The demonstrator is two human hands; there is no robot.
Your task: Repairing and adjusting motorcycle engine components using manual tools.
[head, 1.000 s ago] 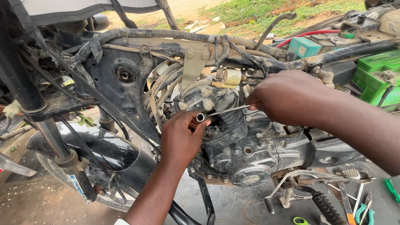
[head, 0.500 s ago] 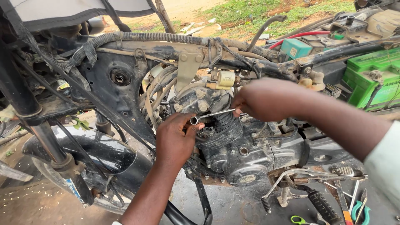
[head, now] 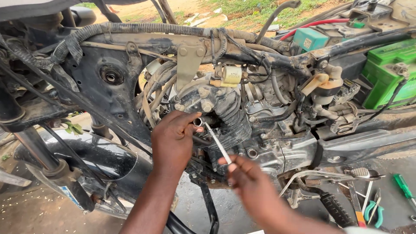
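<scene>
We see a stripped motorcycle engine [head: 229,117] hanging in its grimy frame [head: 143,43], with both bare hands at its finned cylinder. Our left hand [head: 173,138] presses its fingertips onto the head of a slim metal wrench [head: 216,143], right where that head sits on a fitting at the cylinder's left side; its grip is narrow, pinched on the head. Our right hand [head: 251,186] is lower and nearer to us, its grip closed around the wrench's lower end, so the shaft slants from upper left down to lower right between the two hands. Beside the left forearm sits the black front mudguard [head: 95,156]. Above the engine a corrugated cable bundle [head: 143,28] runs along the frame. At the upper right stands a green battery [head: 390,73]. On the ground at the lower right lie green-handled pliers [head: 373,212] and a green screwdriver [head: 404,186], well apart from the hands.
</scene>
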